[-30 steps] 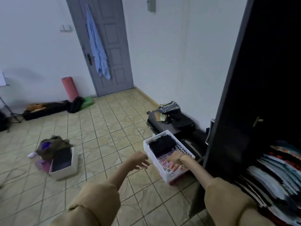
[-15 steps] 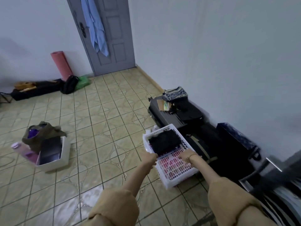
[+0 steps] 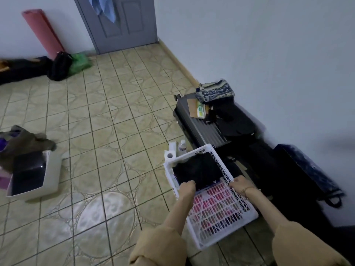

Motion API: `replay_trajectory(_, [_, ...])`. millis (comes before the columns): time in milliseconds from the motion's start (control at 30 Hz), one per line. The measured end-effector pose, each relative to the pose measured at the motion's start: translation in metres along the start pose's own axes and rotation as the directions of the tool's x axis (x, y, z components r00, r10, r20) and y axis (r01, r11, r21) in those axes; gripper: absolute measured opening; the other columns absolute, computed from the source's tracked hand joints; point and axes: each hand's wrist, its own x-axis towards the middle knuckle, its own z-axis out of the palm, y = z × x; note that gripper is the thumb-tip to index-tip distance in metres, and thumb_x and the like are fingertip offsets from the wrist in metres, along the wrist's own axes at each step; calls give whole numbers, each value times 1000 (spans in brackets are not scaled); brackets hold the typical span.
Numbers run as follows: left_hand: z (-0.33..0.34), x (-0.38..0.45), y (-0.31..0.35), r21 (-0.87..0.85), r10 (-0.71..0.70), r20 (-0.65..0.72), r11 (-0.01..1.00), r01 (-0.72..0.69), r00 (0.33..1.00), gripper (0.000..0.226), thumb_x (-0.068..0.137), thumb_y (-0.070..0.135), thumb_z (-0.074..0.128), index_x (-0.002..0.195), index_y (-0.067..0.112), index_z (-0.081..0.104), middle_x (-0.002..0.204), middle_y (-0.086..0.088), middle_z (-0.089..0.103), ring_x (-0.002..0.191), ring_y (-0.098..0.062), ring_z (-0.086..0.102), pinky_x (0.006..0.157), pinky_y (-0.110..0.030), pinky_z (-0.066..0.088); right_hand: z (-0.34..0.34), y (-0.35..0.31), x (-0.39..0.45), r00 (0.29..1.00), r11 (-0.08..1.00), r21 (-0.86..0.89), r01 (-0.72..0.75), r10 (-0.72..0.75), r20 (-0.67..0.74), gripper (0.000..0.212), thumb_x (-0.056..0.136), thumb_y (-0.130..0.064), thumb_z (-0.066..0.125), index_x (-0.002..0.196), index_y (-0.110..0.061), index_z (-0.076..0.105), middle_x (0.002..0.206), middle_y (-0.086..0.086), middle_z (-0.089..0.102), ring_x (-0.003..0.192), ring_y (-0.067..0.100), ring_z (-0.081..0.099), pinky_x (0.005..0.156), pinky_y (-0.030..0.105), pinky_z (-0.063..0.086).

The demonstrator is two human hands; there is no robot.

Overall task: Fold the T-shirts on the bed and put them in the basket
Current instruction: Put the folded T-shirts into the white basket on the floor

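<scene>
Head view | left hand point(image 3: 187, 187) grips white basket point(image 3: 226, 233) rim at 9 o'clock | right hand point(image 3: 240, 186) grips rim at 3 o'clock | folded black T-shirt point(image 3: 197, 169) inside, 12 o'clock end

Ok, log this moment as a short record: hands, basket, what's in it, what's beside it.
left hand: grips the basket's left rim
right hand: grips the basket's right rim
basket: white lattice plastic, over the tiled floor
contents: folded black T-shirt in the far half; the near half shows pink through the lattice
beside it: paper roll and water bottle at the far corner, dark suitcase along the wall
</scene>
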Motion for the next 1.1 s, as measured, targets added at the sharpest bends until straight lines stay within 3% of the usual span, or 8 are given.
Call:
replay_trajectory(133, [23, 79, 14, -33, -20, -81, 999, 17, 997, 48, 96, 13, 36, 139, -7, 33, 79, -8, 47, 59, -14, 32, 51, -26, 25, 6, -23, 70, 999, 998, 54, -29, 27, 23, 41, 98, -19, 44, 135, -2, 37, 133, 20, 49, 120, 34, 50, 97, 38, 42])
replay_trajectory(267, [39, 154, 16, -72, -78, -169, 995, 67, 982, 49, 97, 16, 36, 140, -6, 33, 134, -25, 49, 59, -16, 39, 48, -30, 31, 22, -37, 146, 997, 997, 66, -37, 33, 66, 49, 96, -20, 46, 141, -6, 31, 132, 15, 47, 107, 28, 52, 83, 30, 40])
replay_trajectory(500, [48, 259, 7, -96, -86, -274, 994, 62, 958, 44, 96, 13, 37, 136, -4, 36, 84, -14, 57, 54, -15, 38, 47, -25, 28, 47, -39, 266, 996, 998, 51, -46, 42, 72, 29, 96, -18, 45, 123, -7, 43, 110, 14, 54, 98, 28, 56, 70, 27, 34])
replay_trajectory(600, [52, 295, -2, -84, -125, -288, 991, 105, 949, 50, 96, 15, 38, 140, -6, 31, 127, -29, 54, 67, -28, 57, 47, -27, 36, 63, -34, 304, 996, 999, 17, -49, 48, 77, 20, 96, -20, 44, 112, -17, 35, 81, 8, 45, 71, 21, 49, 56, 27, 32])
replay_trajectory(767, [60, 331, -24, -62, -180, -365, 984, 169, 914, 54, 91, 23, 40, 138, -4, 34, 137, -27, 46, 124, -42, 47, 104, -56, 38, 90, -38, 330, 991, 996, 22, -85, 82, 106, 52, 98, -20, 42, 142, 3, 28, 100, 17, 50, 77, 25, 48, 55, 27, 33])
replay_trajectory(900, [71, 339, -18, -28, -174, -432, 983, 180, 885, 55, 93, 27, 40, 140, -1, 33, 142, -20, 39, 128, -37, 41, 107, -51, 34, 105, -29, 358, 995, 992, 76, -98, 97, 21, 16, 97, -20, 43, 85, -10, 43, 70, 9, 28, 59, 18, 35, 52, 23, 25])
replay_trajectory(1033, [69, 363, -19, -92, -210, -470, 978, 189, 857, 59, 96, 24, 41, 146, -1, 20, 152, -18, 23, 138, -34, 27, 113, -47, 23, 107, -26, 376, 994, 982, 158, -99, 103, -17, 12, 92, -22, 49, 94, -13, 43, 70, 8, 31, 57, 17, 32, 49, 27, 26])
replay_trajectory(1100, [70, 370, -21, -81, -205, -471, 979, 189, 858, 61, 97, 24, 40, 148, -1, 14, 154, -18, 18, 140, -34, 21, 115, -46, 19, 110, -24, 384, 995, 984, 147, -97, 93, 28, 49, 94, -28, 49, 132, 0, 39, 110, 21, 52, 85, 31, 53, 66, 33, 42])
